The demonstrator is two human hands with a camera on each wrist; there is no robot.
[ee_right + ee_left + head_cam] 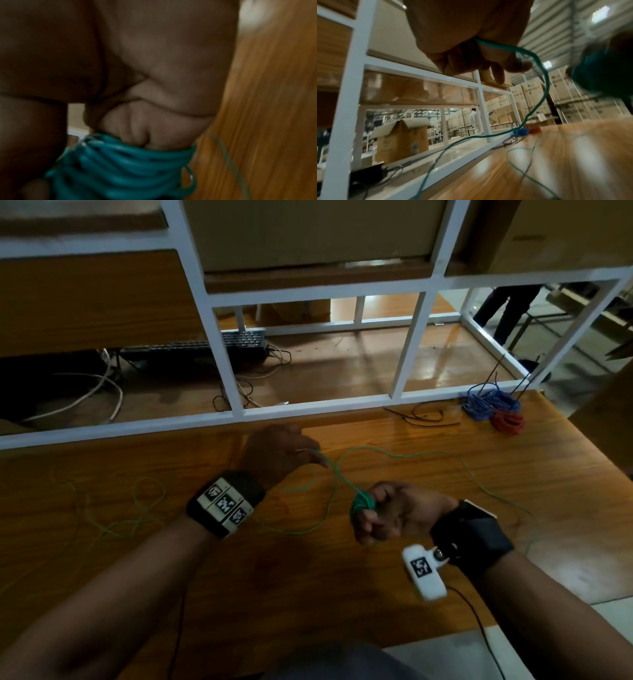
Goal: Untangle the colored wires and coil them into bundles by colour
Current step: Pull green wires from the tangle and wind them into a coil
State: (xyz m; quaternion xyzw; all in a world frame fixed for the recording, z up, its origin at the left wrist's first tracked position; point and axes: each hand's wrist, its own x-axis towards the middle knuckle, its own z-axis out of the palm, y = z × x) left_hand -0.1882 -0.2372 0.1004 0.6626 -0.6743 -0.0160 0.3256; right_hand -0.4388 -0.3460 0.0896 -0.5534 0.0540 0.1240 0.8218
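Coiling: right hand [394, 513] is clenching its fingers round the green coil [362, 503].
Feeding: left hand [279, 451] is pinching the green wire [404, 455] above the table [445, 501].
Bundles: blue bundle [489, 404], red bundle [508, 422] are lying far right.

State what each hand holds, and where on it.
Left hand pinches the green wire along its loose run. Right hand grips the green coil, wound around its fingers.

Glossy wooden tabletop [445, 542] under the hands, white metal frame [239, 412] just beyond them, black keyboard [239, 342] on a lower wooden surface past it, stacked cardboard boxes [573, 94] far off, skylights overhead.
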